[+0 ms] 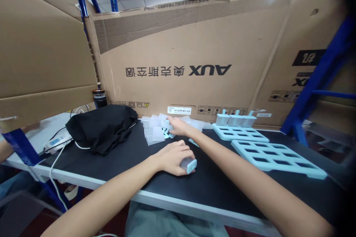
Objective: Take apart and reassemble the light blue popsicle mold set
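My left hand (175, 156) is closed around a translucent ice pop mold (184, 163), lying sideways over the black mat, its light-blue end (191, 166) facing me. Farther back, my right hand (180, 126) reaches into a heap of parts, thumb and forefinger apart over small light-blue ice pop sticks (167, 133). Whether it touches one I cannot tell. Clear empty molds (155, 135) lie heaped left of and behind that hand. One light-blue piece (193, 142) is partly hidden under my right forearm.
Two light-blue racks stand on the right: the rear rack (222, 133) carries three molds with sticks (235, 120); the nearer rack (260, 161) has bare slots. A black cloth bag (102, 127), a power strip (58, 142) and a dark jar (99, 98) are left. Cardboard (167, 44) walls the back.
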{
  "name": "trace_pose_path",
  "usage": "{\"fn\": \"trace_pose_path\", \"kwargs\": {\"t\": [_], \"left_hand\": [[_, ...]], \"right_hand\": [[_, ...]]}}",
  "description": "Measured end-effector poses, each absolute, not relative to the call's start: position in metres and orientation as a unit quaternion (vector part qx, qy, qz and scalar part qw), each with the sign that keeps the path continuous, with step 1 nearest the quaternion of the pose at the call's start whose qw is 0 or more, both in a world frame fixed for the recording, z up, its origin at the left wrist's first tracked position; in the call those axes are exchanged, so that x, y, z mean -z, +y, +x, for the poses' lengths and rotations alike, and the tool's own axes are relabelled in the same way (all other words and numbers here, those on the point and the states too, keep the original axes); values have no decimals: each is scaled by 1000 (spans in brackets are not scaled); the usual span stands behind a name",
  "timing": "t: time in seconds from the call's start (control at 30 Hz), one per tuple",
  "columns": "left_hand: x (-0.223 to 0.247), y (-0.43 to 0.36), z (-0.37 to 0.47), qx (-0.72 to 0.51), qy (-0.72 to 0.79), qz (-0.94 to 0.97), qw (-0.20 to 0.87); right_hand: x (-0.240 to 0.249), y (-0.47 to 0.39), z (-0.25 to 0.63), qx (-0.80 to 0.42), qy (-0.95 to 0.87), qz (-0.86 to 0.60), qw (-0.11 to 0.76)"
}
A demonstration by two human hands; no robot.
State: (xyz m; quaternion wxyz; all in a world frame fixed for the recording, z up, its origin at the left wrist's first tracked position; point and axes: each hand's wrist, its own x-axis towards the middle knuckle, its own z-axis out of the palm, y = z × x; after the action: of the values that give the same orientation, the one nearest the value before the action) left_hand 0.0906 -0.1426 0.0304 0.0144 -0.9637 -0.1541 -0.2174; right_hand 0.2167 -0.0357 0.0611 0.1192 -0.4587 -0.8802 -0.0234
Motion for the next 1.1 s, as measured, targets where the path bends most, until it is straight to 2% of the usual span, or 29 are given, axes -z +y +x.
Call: {"fn": "trace_pose_path", "kwargs": {"t": [0.27,0.43,0.6,0.77,0.87,1.0,1.1], "left_hand": [[-30,-142,91,215,-150,-965,18],[-31,-142,90,205,-150,-967,17],[-31,-143,90,212,-152,-965,16],[-31,-141,90,191,-159,-969,16],[-31,-140,90,195,-157,-968,10],[-30,-139,90,274,-194,-940,-66],[-29,-137,90,354,-256,-885,-160]], "right_hand": [[-74,-42,260,32,-860,-495,118],[-84,-55,277,31,-857,-513,32],[-74,-50,249,73,-911,-388,119],[-64,-30,219,111,-919,-378,-12],[-62,-26,210,143,-909,-389,-37],[-68,-26,212,132,-921,-366,12],[-82,-32,229,76,-917,-362,146]]}}
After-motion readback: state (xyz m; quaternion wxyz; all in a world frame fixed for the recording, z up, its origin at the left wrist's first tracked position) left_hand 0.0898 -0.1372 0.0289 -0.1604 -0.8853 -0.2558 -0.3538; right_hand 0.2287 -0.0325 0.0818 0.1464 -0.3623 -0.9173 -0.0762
